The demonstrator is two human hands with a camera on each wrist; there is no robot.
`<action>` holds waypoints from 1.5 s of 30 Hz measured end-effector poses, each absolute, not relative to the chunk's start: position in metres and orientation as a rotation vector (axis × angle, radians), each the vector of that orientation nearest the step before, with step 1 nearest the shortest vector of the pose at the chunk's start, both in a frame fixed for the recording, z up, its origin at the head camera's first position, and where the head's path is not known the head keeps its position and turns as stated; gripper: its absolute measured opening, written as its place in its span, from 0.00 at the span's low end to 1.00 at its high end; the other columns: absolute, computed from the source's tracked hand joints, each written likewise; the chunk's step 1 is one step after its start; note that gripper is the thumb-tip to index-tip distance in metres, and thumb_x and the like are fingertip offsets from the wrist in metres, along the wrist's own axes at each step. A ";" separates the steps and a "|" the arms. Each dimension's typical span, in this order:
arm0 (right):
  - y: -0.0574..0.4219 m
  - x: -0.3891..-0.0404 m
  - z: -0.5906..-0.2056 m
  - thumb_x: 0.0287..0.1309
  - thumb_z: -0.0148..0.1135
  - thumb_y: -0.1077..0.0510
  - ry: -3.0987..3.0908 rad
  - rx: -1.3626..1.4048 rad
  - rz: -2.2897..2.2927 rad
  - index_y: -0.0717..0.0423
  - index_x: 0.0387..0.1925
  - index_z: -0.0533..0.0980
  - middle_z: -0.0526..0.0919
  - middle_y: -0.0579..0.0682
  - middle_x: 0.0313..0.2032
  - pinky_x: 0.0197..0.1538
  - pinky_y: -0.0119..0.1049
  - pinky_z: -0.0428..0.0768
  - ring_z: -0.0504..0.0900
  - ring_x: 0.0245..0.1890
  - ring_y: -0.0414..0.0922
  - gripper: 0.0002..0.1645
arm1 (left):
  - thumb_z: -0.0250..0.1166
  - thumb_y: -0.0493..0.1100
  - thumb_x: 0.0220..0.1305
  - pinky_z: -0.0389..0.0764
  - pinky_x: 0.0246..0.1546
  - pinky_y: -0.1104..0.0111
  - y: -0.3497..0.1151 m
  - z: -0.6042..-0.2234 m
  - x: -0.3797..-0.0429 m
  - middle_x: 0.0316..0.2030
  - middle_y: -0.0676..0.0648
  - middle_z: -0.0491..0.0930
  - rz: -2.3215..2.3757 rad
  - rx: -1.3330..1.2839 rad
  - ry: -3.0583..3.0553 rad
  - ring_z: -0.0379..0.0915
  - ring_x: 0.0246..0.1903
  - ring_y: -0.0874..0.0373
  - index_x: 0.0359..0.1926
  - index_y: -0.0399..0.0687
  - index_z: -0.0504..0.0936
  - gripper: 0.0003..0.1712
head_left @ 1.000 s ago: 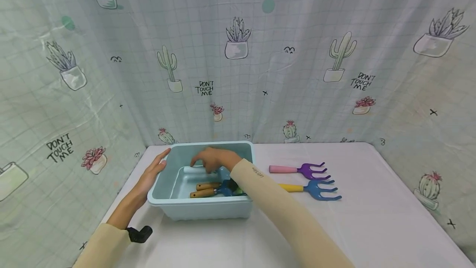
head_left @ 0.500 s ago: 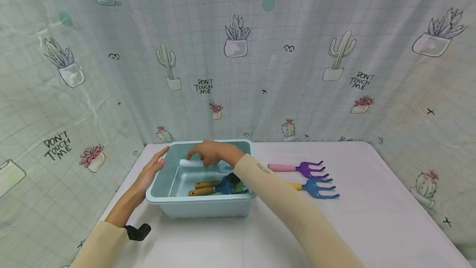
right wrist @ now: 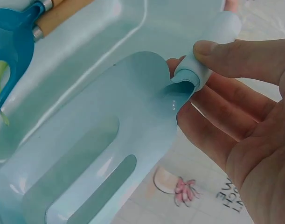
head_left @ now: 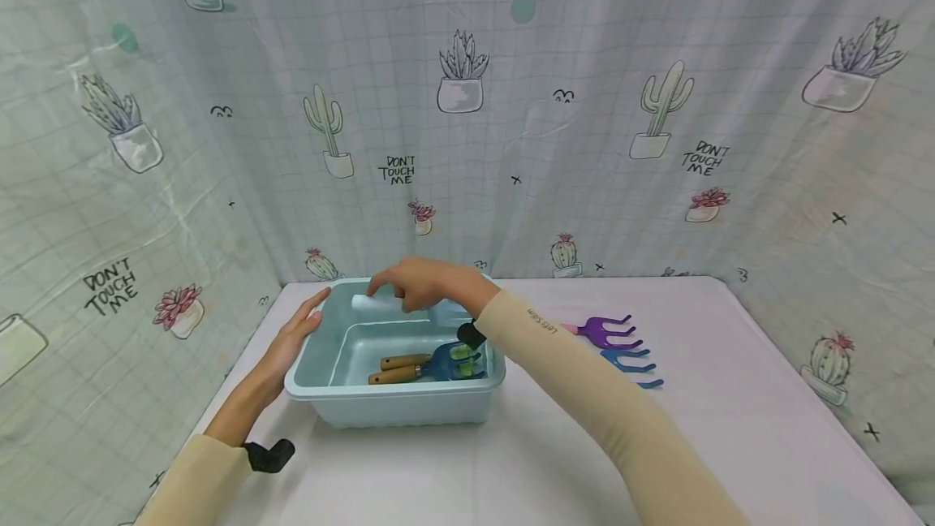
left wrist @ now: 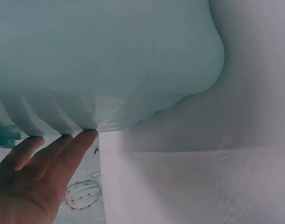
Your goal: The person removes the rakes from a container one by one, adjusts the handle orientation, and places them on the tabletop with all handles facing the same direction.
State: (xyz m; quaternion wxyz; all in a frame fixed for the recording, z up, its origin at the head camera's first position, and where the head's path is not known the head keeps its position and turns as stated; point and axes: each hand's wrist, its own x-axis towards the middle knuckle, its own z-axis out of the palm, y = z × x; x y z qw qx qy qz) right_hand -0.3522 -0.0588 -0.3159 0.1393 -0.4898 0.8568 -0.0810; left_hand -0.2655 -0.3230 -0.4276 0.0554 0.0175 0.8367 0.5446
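Observation:
In the head view my right hand (head_left: 424, 284) is over the far side of a light blue plastic tub (head_left: 394, 411). It pinches the pale blue handle of a slotted hand trowel (right wrist: 142, 88) between thumb and fingers, as the right wrist view shows. The trowel's blade hangs above the tub's inside. My left hand (head_left: 292, 343) rests against the tub's left side, its fingers straight, fingertips touching the outer wall in the left wrist view. Inside the tub lie two blue-headed garden tools (head_left: 441, 364) with wooden handles, and something green shows among them.
On the white table (head_left: 730, 445), right of the tub, lie a purple hand fork (head_left: 602, 333) and a blue hand fork (head_left: 626, 359), partly hidden by my right sleeve. A cactus-print curtain (head_left: 540, 136) hangs behind and at both sides.
My right hand has risen with the trowel from inside the tub up to its far rim. The sleeve now covers more of the two forks. My left hand stays on the tub.

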 end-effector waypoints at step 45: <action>0.099 -0.332 -0.311 0.61 0.66 0.71 2.495 -1.302 -0.550 0.43 0.71 0.73 0.83 0.55 0.61 0.46 0.36 0.89 0.89 0.49 0.49 0.39 | 0.33 0.62 0.83 0.51 0.72 0.28 -0.319 -0.427 -0.263 0.84 0.40 0.34 1.638 0.053 2.586 0.36 0.81 0.28 0.84 0.65 0.37 0.36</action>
